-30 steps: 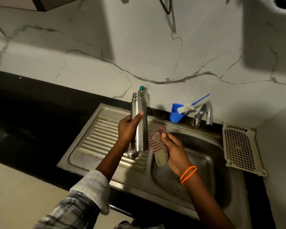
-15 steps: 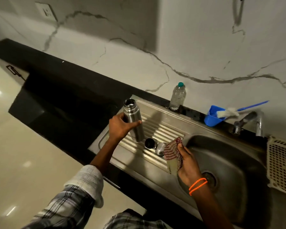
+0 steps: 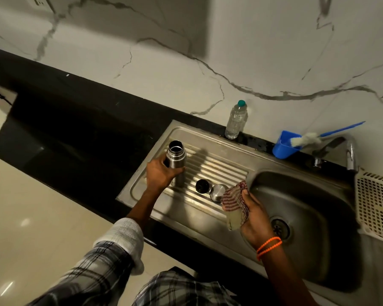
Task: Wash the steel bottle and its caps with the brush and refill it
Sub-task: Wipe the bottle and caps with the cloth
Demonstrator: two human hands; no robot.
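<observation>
Ribbed steel drainboard point(image 3: 219, 164) supports the open, upright steel bottle point(image 3: 176, 160), gripped by the left hand point(image 3: 160, 174); black cap point(image 3: 202, 186) and steel cap point(image 3: 217, 192) lie alongside. A striped cloth point(image 3: 233, 200) is pinched by the right hand point(image 3: 255, 216).

Lower bottle point(image 3: 176, 159) hidden behind left hand point(image 3: 159, 176). Steel cap point(image 3: 217, 192) partly covered by cloth point(image 3: 234, 202). Rack point(image 3: 376, 206) cut off at right edge. Brush point(image 3: 306, 139) head blurred, its lower part sunk in cup point(image 3: 283, 146).
</observation>
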